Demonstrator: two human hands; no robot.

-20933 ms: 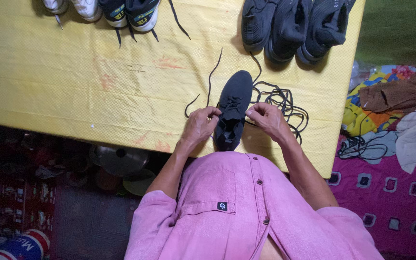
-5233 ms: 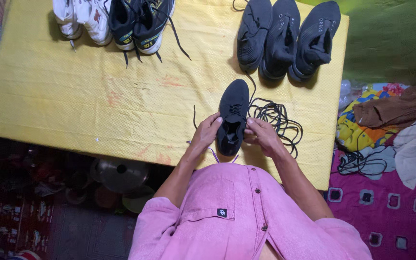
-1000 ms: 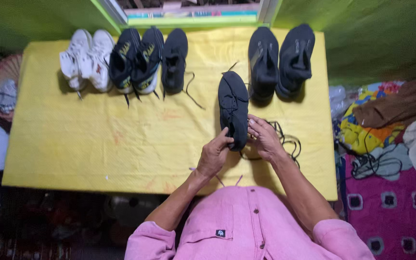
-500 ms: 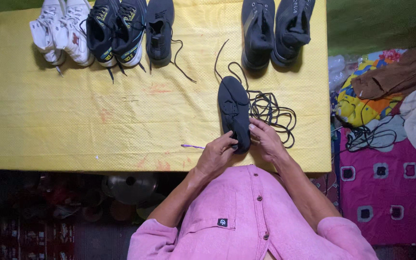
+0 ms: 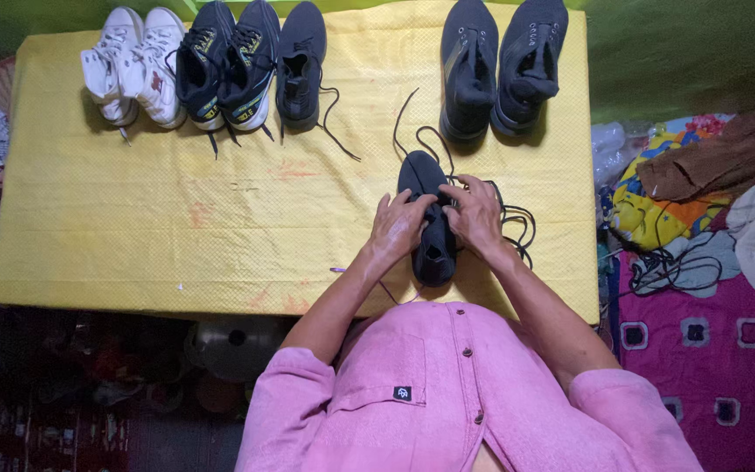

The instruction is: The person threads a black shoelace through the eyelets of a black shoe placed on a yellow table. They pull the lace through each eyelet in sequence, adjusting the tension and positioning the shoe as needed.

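A black shoe (image 5: pixel 431 229) stands upright on the yellow table (image 5: pixel 176 227), heel toward me. My left hand (image 5: pixel 398 225) grips its left side and my right hand (image 5: pixel 474 212) grips its right side, fingers pinching near the lace area. A loose black lace (image 5: pixel 510 223) curls in loops to the right of the shoe and runs up past its toe. A thin purple strand (image 5: pixel 340 270) lies by my left wrist.
Along the far edge stand a white pair of shoes (image 5: pixel 131 63), a dark pair with green trim (image 5: pixel 227 63), a single black shoe (image 5: pixel 300 63) and a dark grey pair (image 5: pixel 500 59). Clothes (image 5: pixel 709 192) and cables lie on the floor at right.
The shoe was lying sole-up half a second ago; it now stands upright with its opening showing. Both hands have moved up onto its lace area.
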